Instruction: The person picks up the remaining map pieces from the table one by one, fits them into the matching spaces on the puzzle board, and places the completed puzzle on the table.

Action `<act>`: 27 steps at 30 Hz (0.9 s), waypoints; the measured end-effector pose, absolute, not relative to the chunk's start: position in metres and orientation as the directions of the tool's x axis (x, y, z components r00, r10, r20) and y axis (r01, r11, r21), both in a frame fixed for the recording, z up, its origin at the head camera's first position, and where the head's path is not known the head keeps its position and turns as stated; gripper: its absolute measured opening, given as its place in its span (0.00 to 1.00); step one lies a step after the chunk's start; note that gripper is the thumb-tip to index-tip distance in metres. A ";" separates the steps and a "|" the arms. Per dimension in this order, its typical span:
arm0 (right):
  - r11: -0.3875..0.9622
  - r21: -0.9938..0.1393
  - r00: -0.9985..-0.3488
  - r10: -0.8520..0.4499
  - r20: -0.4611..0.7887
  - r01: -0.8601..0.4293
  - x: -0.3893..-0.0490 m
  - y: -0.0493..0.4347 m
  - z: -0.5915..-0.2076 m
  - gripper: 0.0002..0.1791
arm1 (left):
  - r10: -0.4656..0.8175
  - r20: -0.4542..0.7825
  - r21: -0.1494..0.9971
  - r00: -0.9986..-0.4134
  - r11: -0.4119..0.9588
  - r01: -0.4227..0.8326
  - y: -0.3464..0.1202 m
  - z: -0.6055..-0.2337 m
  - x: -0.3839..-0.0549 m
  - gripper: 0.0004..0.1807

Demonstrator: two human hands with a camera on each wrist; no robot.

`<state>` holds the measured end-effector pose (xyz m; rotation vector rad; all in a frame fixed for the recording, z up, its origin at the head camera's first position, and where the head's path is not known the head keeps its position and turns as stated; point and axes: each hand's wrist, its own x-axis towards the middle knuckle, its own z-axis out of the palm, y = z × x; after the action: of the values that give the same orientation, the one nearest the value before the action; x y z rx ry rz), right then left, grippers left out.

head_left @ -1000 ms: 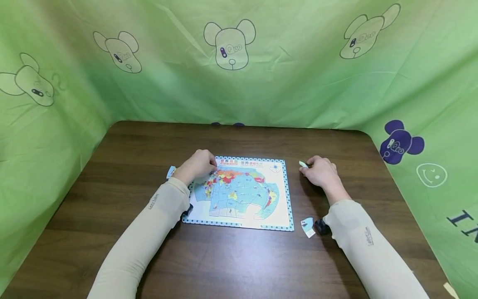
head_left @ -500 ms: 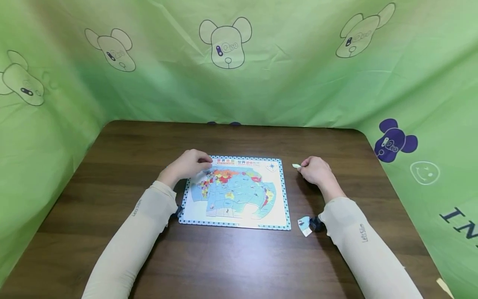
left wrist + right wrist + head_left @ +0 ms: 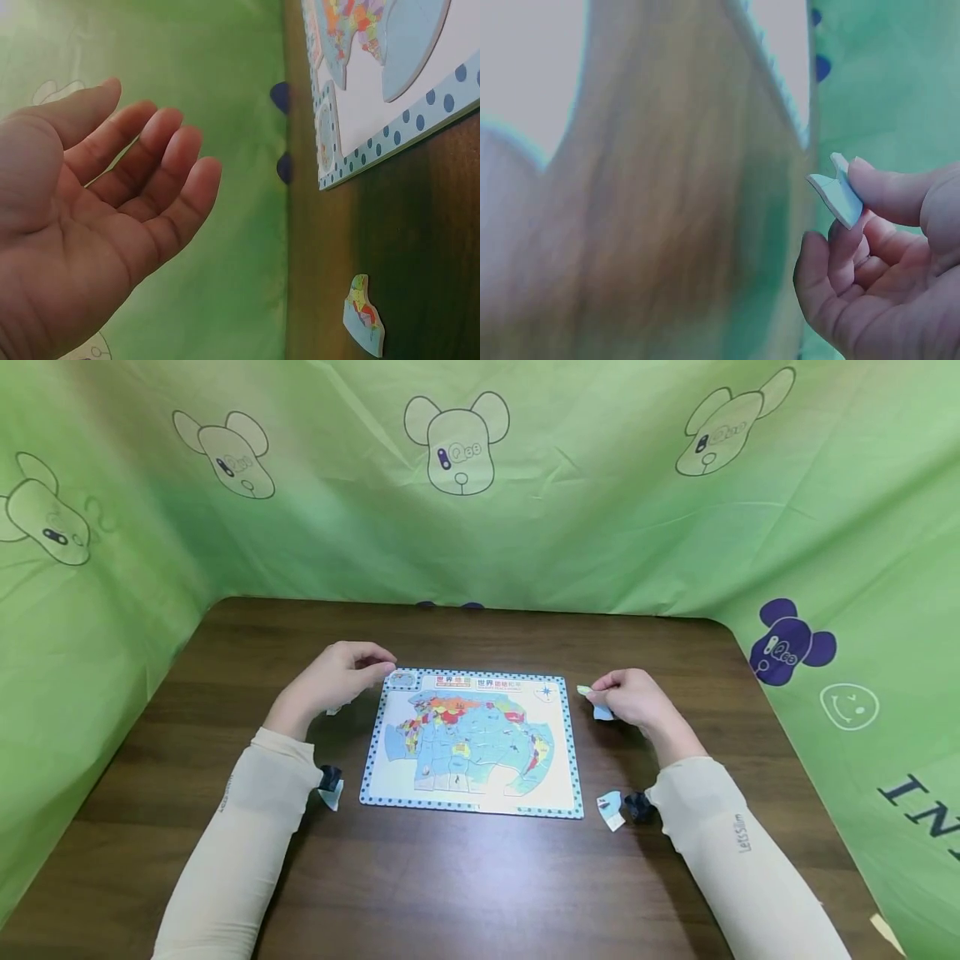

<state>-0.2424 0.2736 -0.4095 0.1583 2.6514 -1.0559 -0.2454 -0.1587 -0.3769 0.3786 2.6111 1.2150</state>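
Now that the left hand has drawn off the gapped puzzle board, it seems freed; from its wrist, its grip is slack, empty, a loose piece left of the board; from the other, the right hand pinches a small piece, right of the board.

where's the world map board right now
In the head view, the world map board lies on the brown table, between the left hand by its far left corner and the right hand off its right edge.
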 end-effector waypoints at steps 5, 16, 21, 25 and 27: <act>0.712 -0.682 -0.956 -0.049 -0.290 0.170 -0.244 0.248 -0.402 0.14 | 0.320 -0.112 0.777 -0.941 0.619 0.118 -0.162 -0.375 -0.241 0.21; 0.731 -0.668 -0.945 -0.100 -0.310 0.142 -0.250 0.204 -0.405 0.09 | 0.321 -0.090 0.786 -0.943 0.605 0.131 -0.166 -0.376 -0.234 0.20; 0.737 -0.664 -0.944 -0.116 -0.309 0.127 -0.254 0.194 -0.411 0.08 | 0.310 -0.082 0.796 -0.947 0.592 0.125 -0.170 -0.379 -0.231 0.21; 0.752 -0.648 -0.947 -0.113 -0.300 0.116 -0.257 0.189 -0.416 0.07 | 0.319 -0.063 0.807 -0.946 0.574 0.140 -0.173 -0.381 -0.232 0.18; 0.771 -0.628 -0.950 -0.107 -0.294 0.108 -0.258 0.188 -0.419 0.07 | 0.327 -0.055 0.813 -0.943 0.563 0.148 -0.174 -0.382 -0.232 0.18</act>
<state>-0.2576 0.1882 -0.4187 0.0006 2.6526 -0.9685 -0.2325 -0.1741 -0.3822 0.3993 2.5960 1.3229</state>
